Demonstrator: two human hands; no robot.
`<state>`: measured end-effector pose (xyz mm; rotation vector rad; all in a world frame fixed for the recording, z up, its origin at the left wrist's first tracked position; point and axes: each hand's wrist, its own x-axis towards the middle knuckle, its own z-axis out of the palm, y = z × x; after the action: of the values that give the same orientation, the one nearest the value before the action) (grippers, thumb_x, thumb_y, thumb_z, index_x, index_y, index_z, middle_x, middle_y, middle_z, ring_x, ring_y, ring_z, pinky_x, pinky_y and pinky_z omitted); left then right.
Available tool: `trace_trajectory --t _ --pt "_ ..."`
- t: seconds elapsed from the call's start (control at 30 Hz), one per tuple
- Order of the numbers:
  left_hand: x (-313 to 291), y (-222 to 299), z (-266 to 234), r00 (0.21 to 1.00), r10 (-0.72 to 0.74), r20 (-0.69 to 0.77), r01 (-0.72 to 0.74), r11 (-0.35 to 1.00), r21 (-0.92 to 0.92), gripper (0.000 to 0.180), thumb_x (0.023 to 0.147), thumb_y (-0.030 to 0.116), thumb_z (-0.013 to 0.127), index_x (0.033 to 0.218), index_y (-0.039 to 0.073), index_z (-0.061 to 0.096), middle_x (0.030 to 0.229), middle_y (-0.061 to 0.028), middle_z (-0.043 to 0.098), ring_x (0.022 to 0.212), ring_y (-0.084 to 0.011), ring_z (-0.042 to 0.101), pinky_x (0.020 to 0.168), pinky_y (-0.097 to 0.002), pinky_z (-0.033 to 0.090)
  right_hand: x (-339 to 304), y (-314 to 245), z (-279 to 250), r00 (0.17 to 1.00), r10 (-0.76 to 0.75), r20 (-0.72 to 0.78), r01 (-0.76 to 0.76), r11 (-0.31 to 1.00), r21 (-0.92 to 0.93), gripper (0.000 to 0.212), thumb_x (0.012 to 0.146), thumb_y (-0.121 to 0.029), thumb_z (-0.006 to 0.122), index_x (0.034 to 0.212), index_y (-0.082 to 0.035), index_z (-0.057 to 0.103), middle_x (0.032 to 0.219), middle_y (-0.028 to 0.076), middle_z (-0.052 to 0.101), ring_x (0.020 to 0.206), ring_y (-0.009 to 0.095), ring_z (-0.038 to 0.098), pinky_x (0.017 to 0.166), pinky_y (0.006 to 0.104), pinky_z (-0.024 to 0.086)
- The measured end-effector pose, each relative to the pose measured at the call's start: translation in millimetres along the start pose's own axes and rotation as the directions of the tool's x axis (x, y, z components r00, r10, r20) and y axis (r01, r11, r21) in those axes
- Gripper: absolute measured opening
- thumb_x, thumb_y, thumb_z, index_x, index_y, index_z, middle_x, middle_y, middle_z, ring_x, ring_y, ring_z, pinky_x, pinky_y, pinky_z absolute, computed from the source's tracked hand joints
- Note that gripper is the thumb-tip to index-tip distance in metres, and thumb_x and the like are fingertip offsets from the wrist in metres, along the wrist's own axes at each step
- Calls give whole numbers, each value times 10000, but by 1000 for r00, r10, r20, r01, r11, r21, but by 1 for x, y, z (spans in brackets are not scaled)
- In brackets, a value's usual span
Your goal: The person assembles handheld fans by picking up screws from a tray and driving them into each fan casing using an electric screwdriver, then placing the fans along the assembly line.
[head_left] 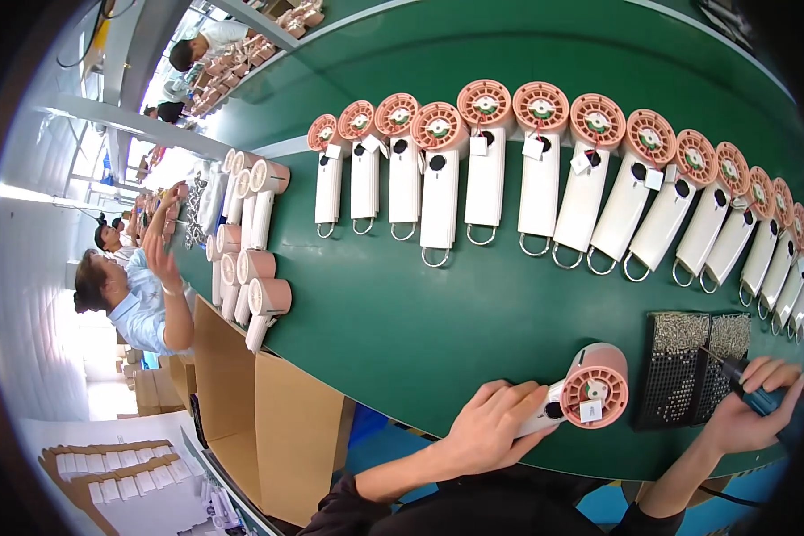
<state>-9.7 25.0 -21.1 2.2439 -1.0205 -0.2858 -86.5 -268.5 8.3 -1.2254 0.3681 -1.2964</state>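
My left hand (487, 433) is wrapped round the white handle of a handheld fan (609, 364). The fan's pink round head faces up, showing its ribbed inside, with a small white tag hanging over it. On the right, my right hand (743, 423) grips a teal and dark electric screwdriver (733, 368). Its thin bit points left, over a black screw tray (645, 413) with many small holes. Loose screws lie heaped in the tray's far part, and some holes nearer me hold screws. Whether the bit touches a screw, I cannot tell.
Across the green table (375, 304) runs a curved row of white-and-pink fans (485, 183) with metal loops. More fans (270, 297) are grouped at the left edge, beside an open cardboard box (299, 429). A co-worker in light blue (152, 299) reaches over the table at far left.
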Motion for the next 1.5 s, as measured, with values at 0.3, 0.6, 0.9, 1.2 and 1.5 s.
trace_trajectory --t 0.3,0.6,0.9,1.2,1.5 --pt "-2 2 2 1000 8 -29 -9 1000 -12 476 751 276 745 1090 -16 582 1057 -115 602 921 -253 560 888 -358 410 -1 -5 9 997 -18 -78 14 999 -50 162 985 -168 287 895 -65 373 689 44 356 517 120 356 552 262 340" --pt "8 9 0 1000 -13 -10 14 996 92 500 702 194 767 1104 4 539 1025 -145 573 867 -334 540 772 -425 415 -9 -23 32 997 -23 72 13 990 137 208 1005 -206 278 1103 -99 427 648 44 427 404 150 381 395 292 376" --pt "20 18 5 994 62 -85 -51 991 127 625 692 42 755 1220 -23 427 1045 -185 573 862 -347 548 766 -419 431 -18 -30 39 988 34 149 -17 994 -110 226 885 -97 452 1079 -76 336 559 102 454 349 202 412 338 343 429" --pt "25 24 2 999 -9 -40 16 985 169 654 684 96 773 1230 -13 430 1024 -157 557 843 -309 555 744 -384 423 -16 -30 25 998 4 66 5 992 -128 199 906 -129 435 1067 -99 322 552 80 427 335 180 368 314 335 409" --pt "28 22 2 999 -45 -2 45 984 175 611 700 78 760 1196 -19 417 1087 -137 579 829 -288 551 723 -392 408 -14 -20 23 996 16 88 -7 995 -103 248 874 -79 481 1080 -75 342 551 116 460 341 207 418 328 341 423"
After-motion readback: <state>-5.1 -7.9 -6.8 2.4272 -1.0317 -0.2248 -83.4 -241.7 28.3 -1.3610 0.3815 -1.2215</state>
